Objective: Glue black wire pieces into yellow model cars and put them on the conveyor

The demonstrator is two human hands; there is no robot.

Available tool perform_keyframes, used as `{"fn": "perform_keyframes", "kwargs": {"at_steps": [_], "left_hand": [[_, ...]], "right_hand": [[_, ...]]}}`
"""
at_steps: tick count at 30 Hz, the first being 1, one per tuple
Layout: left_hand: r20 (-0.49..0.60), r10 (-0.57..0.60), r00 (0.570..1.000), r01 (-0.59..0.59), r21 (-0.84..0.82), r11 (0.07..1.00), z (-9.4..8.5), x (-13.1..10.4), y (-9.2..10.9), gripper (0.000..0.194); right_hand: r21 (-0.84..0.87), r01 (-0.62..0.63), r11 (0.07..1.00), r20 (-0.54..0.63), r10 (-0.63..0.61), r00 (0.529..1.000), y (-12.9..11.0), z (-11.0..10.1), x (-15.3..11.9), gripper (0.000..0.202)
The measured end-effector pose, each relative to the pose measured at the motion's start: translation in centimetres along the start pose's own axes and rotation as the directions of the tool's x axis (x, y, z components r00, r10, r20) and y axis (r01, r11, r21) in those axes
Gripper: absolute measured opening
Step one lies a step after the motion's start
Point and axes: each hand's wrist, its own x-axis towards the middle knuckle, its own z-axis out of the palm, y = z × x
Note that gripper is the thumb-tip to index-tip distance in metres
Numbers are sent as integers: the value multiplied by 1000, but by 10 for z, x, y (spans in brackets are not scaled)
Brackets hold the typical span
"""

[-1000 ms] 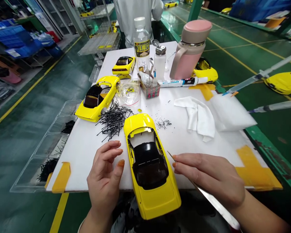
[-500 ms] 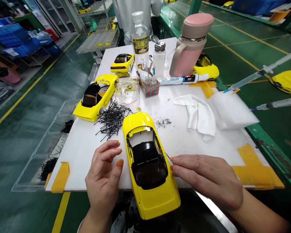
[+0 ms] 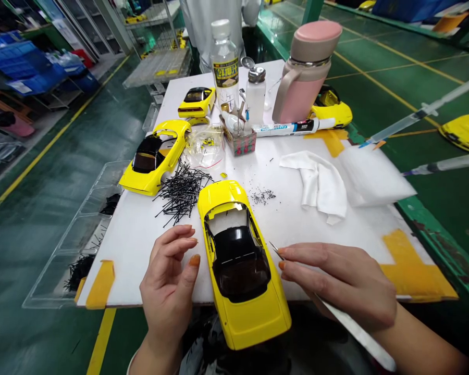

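Observation:
A yellow toy car body [image 3: 254, 317] with a dark roof and window piece lies at the table's front edge, its near end sticking out past it. My right hand [image 3: 336, 281] grips metal tweezers [image 3: 355, 325]; their tips point up and left, just right of the car's side. To the left of the car, my left hand [image 3: 170, 281] is open with its fingers bent and apart, holding nothing. Beyond the car lie a heap of thin black sticks [image 3: 182, 190] and a scatter of tiny black bits [image 3: 262, 196].
More yellow car bodies [image 3: 156, 156] stand at the back left. A pink flask [image 3: 305, 78], a clear bottle [image 3: 224, 67], a small box of tools [image 3: 242, 143] and a white marker-like tube [image 3: 289, 128] line the back. At right are a white cloth [image 3: 316, 179], a foam pad [image 3: 375, 177] and syringes [image 3: 422, 117].
My right hand has drawn slightly right, away from the car's side, and the tweezers show more fully. The car and my left hand have barely moved.

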Motion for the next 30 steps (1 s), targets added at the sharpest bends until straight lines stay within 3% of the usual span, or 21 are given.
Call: {"fn": "perform_keyframes", "kwargs": {"at_steps": [6, 13, 24, 30], "left_hand": [[-3, -8, 1000, 8, 16, 1000, 0, 0, 1, 17], [-17, -13, 1000, 13, 4, 1000, 1, 0, 0, 17], [-25, -16, 1000, 16, -1, 1000, 2, -1, 0, 15], [-20, 8, 1000, -7, 21, 1000, 3, 0, 0, 14]], "right_hand": [[76, -122, 990, -94, 129, 987, -4, -2, 11, 29], [-52, -239, 970, 71, 242, 968, -4, 8, 5, 37], [-47, -235, 971, 138, 240, 961, -11, 16, -6, 47], [-56, -167, 984, 167, 174, 970, -12, 17, -5, 45]]}}
